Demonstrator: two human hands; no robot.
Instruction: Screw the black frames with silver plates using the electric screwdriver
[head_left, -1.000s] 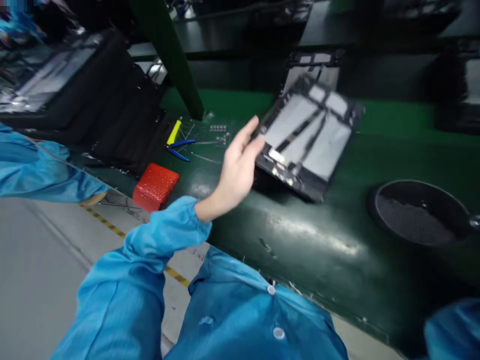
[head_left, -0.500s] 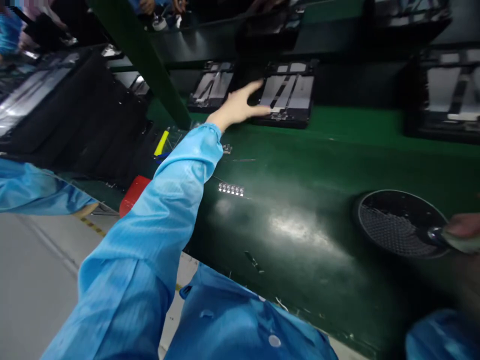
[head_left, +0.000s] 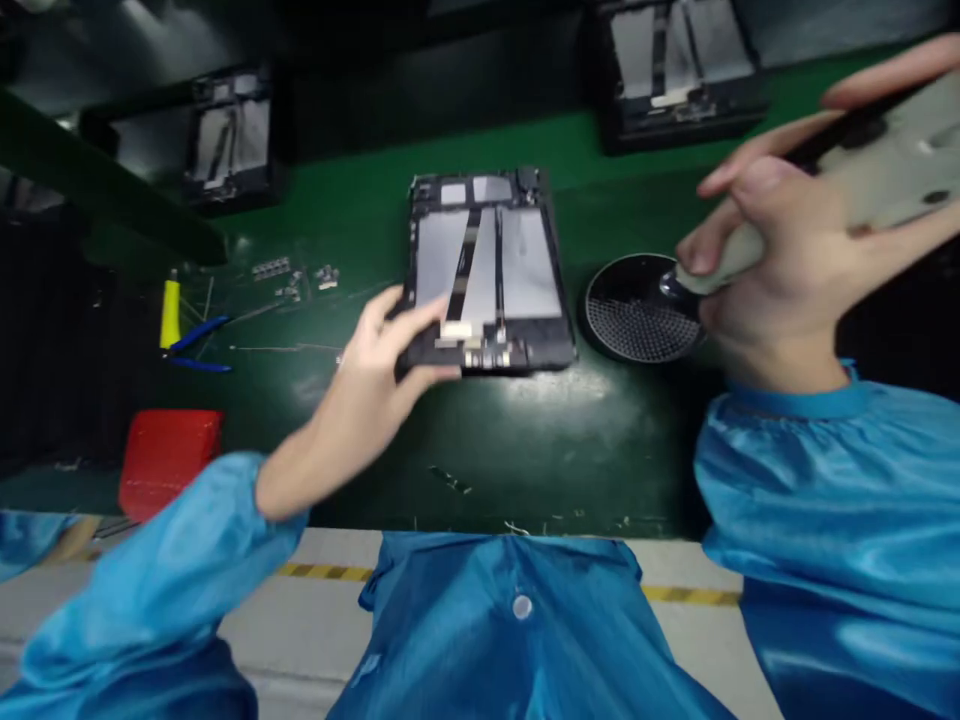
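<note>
My left hand (head_left: 371,385) grips the lower left corner of an opened tablet (head_left: 517,265), thumb along the near edge and fingers over the side. The tablet's back is off, showing pale battery panels, dark ribbon cables and a small board along the near edge. In my right hand (head_left: 787,240) is a grey electric screwdriver (head_left: 877,170), fingers wrapped around its body. Its tip points down to the left over a round black dish (head_left: 637,310) with a fine dotted grid. Whether the tip touches the dish I cannot tell.
Other opened tablets lie farther back, one at left (head_left: 231,140) and one at right (head_left: 682,70). Blue-handled pliers (head_left: 199,335), a yellow-handled tool (head_left: 171,312) and small metal parts (head_left: 271,268) lie left. A red container (head_left: 169,455) stands at the near left edge; a green post (head_left: 105,170) rises behind.
My left hand, open and reaching at the back row before, now holds a tablet nearer to me. The view has swung right, and my right hand with the screwdriver shows more fully.
</note>
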